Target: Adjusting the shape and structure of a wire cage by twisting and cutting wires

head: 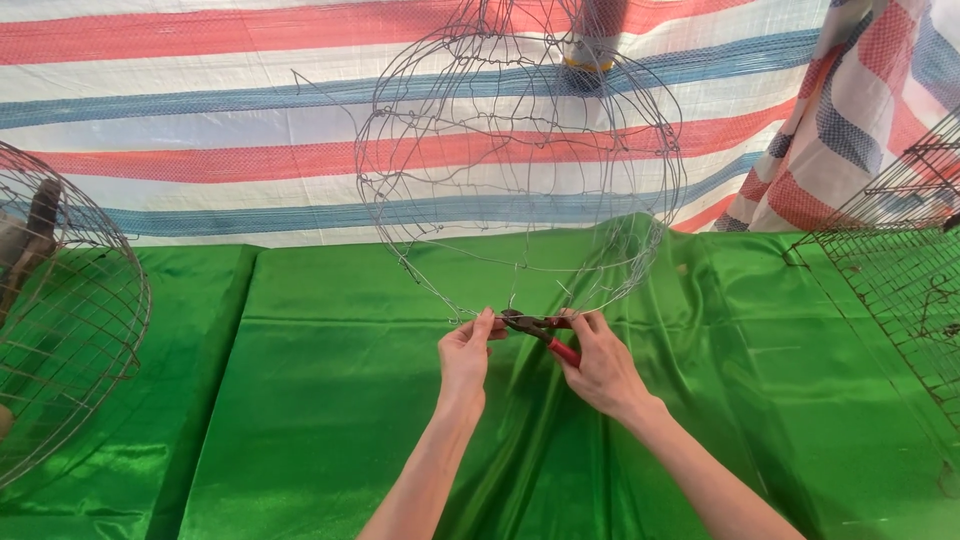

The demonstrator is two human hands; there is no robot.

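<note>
1. Standing on its lower rim on the green-covered table (330,400), a round wire frame (520,160) is kept upright so the bottom wire is within reach.
2. That wire is pinched by the left hand (465,355), its grip closed to steady the rim.
3. Red-handled pliers (540,330) are clasped in the right hand (600,365) (jaws at the same wire).
4. Finished wire cages (70,310) are set aside at both edges.

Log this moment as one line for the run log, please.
left hand: pinching wire frame | right hand: holding pliers at frame's bottom | surface: green cloth
</note>
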